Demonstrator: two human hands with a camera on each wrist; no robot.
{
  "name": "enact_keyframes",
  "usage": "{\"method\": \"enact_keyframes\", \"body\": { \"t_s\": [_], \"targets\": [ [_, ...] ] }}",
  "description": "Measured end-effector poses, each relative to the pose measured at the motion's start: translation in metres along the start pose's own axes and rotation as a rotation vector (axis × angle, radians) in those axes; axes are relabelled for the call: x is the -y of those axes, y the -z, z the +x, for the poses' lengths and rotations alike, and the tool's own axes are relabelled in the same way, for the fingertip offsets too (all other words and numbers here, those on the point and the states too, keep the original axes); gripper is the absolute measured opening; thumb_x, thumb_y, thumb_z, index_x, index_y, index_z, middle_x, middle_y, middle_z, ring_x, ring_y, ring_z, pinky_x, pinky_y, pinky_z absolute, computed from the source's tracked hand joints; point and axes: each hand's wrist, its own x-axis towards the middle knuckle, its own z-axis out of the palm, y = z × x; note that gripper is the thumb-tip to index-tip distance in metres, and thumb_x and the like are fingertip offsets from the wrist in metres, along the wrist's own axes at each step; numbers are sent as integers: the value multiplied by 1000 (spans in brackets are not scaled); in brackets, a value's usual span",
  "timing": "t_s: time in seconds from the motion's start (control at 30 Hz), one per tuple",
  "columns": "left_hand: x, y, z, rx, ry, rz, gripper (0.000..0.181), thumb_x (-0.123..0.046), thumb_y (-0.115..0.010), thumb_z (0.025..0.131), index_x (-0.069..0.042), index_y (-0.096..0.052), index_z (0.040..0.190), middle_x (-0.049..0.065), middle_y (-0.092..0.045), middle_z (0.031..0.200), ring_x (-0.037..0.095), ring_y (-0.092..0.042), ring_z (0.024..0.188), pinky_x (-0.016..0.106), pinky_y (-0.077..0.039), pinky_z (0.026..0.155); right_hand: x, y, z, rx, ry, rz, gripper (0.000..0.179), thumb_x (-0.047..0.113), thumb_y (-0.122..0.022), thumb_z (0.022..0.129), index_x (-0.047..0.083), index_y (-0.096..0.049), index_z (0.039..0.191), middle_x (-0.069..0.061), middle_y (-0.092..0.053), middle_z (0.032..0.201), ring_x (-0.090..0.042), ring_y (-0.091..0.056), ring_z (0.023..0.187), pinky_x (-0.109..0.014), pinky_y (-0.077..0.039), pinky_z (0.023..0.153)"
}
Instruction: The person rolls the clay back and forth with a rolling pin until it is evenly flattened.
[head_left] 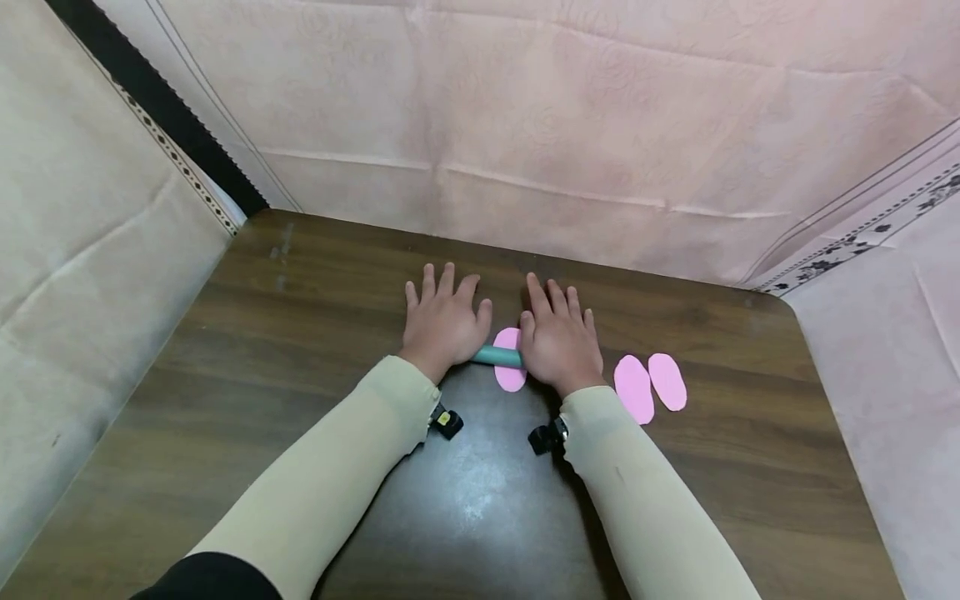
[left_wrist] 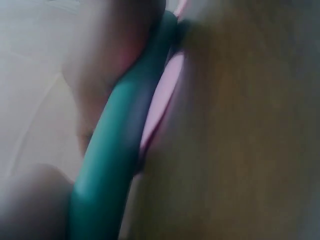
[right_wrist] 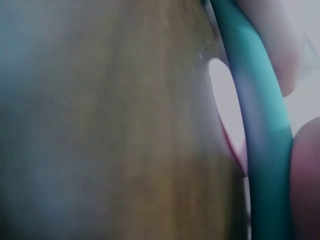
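A smooth teal rod (head_left: pixel 497 357), like a small rolling pin, lies crosswise over a flat pink oval piece (head_left: pixel 511 380) on the table. My left hand (head_left: pixel 442 327) rests palm down on the rod's left part, fingers stretched forward. On its right part presses my right hand (head_left: pixel 561 343), with fingers also straight. Both palms hide the rod's ends in the head view. In the left wrist view, the pink oval (left_wrist: pixel 162 97) shows beneath the rod (left_wrist: pixel 110 150). The right wrist view shows the oval's edge (right_wrist: pixel 227 102) beside the rod (right_wrist: pixel 265 125).
Two more flat pink ovals (head_left: pixel 633 389) lie side by side, right of my right hand. The dark wooden table (head_left: pixel 300 417) meets a pale patterned cloth (head_left: pixel 525 125) at its back edge. Similar cloth hangs on both sides.
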Motion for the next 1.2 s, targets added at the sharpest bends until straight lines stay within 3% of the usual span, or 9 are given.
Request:
{"method": "enact_keyframes", "body": {
  "t_s": [0.17, 0.3, 0.47, 0.67, 0.87, 1.2],
  "targets": [
    [0, 1, 14, -120, -3, -46, 60, -55, -40, 116, -18, -58, 160, 18, -43, 178, 50, -21, 173, 77, -10, 137, -2, -1, 16, -83, -8, 16, 66, 47, -33, 119, 38, -15, 182, -11, -30, 186, -44, -16, 176, -74, -13, 138],
    [1, 1, 22, -200, -28, -56, 54, -52, -39, 117, -16, -64, 148, 17, -56, 166, 49, -34, 168, 77, -16, 136, -3, -1, 27, -198, 17, 20, 60, 42, -36, 120, 28, -34, 178, -13, -45, 178, -43, -33, 170, -74, -20, 137],
    [1, 1, 25, -231, -78, -70, 50, -51, -38, 117, -15, -67, 136, 16, -62, 157, 43, -45, 161, 72, -25, 136, -5, -3, 31, -336, 43, 7, 48, 32, -42, 119, 16, -56, 162, -14, -62, 161, -40, -55, 153, -66, -37, 132],
    [1, 2, 26, -259, -144, -80, 47, -52, -40, 117, -16, -68, 128, 13, -66, 145, 35, -58, 144, 60, -41, 130, -6, -4, 36, -407, 49, 15, 39, 30, -46, 119, 13, -65, 149, -12, -71, 146, -39, -63, 137, -62, -51, 118],
    [1, 1, 34, -288, -190, -93, 44, -54, -41, 116, -19, -68, 119, 7, -67, 129, 31, -63, 127, 57, -50, 114, -9, -1, 40, -459, 47, 36, 44, 34, -34, 121, 13, -69, 137, -10, -76, 133, -38, -66, 122, -58, -54, 103],
    [1, 4, 42, -251, -281, -150, 42, -51, -43, 117, -20, -62, 95, 2, -60, 100, 25, -58, 93, 47, -52, 87, -13, 0, 47, -527, 78, 88, 43, 32, -36, 119, 10, -72, 125, -11, -81, 119, -39, -67, 108, -58, -55, 96]
  ]
}}
